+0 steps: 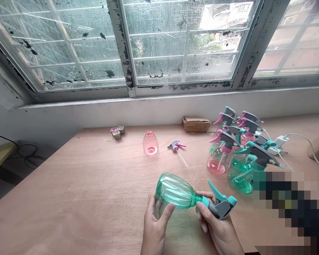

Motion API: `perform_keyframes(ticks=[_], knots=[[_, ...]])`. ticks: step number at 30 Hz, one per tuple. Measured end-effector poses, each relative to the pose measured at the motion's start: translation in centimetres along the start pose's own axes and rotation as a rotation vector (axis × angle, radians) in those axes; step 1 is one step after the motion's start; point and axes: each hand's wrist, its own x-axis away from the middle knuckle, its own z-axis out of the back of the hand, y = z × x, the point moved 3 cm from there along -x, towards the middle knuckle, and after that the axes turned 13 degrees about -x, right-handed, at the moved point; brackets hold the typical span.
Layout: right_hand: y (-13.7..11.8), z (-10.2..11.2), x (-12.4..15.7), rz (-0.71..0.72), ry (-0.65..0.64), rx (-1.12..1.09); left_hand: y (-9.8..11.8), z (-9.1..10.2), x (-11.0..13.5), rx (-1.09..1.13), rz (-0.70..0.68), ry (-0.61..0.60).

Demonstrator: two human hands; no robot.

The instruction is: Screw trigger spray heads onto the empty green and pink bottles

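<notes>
A clear green spray bottle (175,190) lies on its side in the air above the table, its base to the left and its grey and teal trigger head (223,205) to the right. My left hand (156,219) is wrapped round the base end. At the neck, my right hand (215,223) grips the teal collar between thumb and fingers. The head sits on the bottle's neck; whether it is screwed tight cannot be told. Beyond my hands stand a pink bottle (150,143) without a head and, to its right, a loose pink and grey trigger head (176,146) with its tube.
Several assembled pink and green spray bottles (219,163) crowd the right side. A brown cardboard box (196,124) and small square pieces (117,132) lie along the wall. A white charger with cables (280,141) is behind the bottles. The lower right is pixelated.
</notes>
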Motion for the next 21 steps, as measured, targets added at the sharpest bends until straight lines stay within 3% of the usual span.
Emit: perform_keyframes(ticks=[11, 21], knots=[[-0.7, -0.3, 0.0, -0.029, 0.074, -0.049, -1.3, 0.1, -0.3, -0.067, -0.085, -0.011], [-0.3, -0.3, 0.2, -0.035, 0.038, -0.006, 0.5, -0.4, 0.4, -0.032, -0.069, 0.085]])
